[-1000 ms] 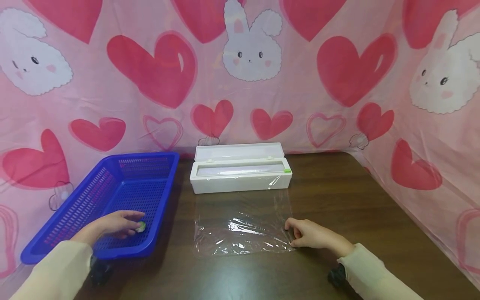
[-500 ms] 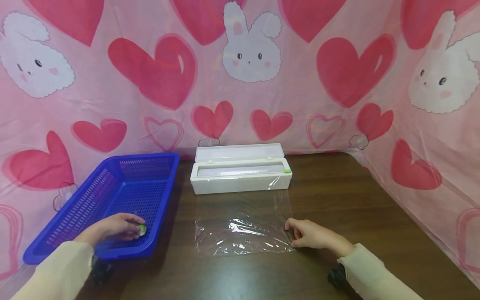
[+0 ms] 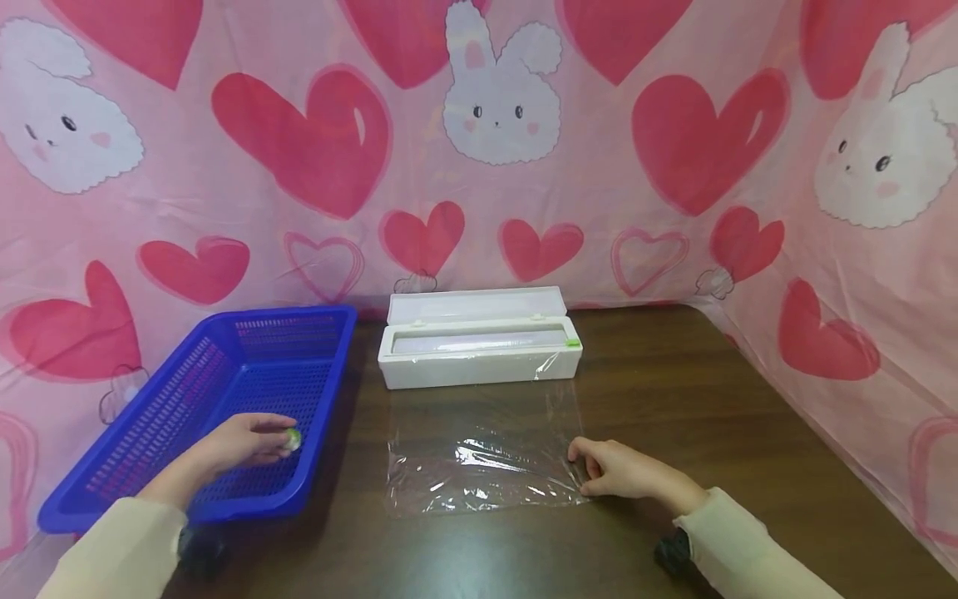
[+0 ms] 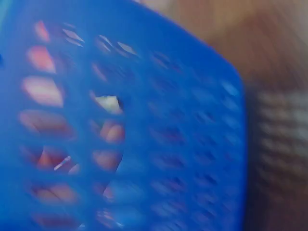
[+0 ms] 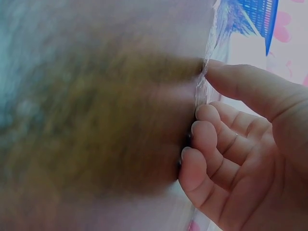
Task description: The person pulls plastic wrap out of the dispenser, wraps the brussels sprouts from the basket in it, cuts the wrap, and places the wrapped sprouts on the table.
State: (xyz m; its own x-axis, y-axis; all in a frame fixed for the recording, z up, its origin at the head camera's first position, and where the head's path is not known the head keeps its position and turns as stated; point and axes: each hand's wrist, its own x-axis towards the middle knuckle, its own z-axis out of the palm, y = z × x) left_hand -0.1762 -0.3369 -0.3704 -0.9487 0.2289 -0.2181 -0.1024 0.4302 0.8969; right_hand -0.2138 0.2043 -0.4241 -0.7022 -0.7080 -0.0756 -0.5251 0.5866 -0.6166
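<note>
In the head view, my left hand [image 3: 243, 441] is over the right side of a blue plastic basket [image 3: 329, 399]. Its fingertips pinch a small, roundish green-and-white piece [image 3: 293, 439], too small to name for certain. The left wrist view is blurred, with the basket's slotted wall [image 4: 139, 144] hiding most of the hand. A sheet of clear cling film [image 3: 486, 453] lies on the table, drawn out from a white cling film dispenser [image 3: 479, 368]. My right hand [image 3: 621, 467] holds the film's right edge. In the right wrist view, the thumb [image 5: 240, 86] touches the crinkled edge above curled fingers.
The dispenser's lid [image 3: 479, 305] stands raised at the back, and a green tab [image 3: 572, 343] sits at its right end. Brown wooden table [image 3: 674, 374] extends to the right. Behind hangs a pink cloth [image 3: 479, 183] with hearts and rabbits.
My left hand has closed its fingers on the green-and-white piece and moved slightly up and to the right with it. The right hand and the film have stayed in place.
</note>
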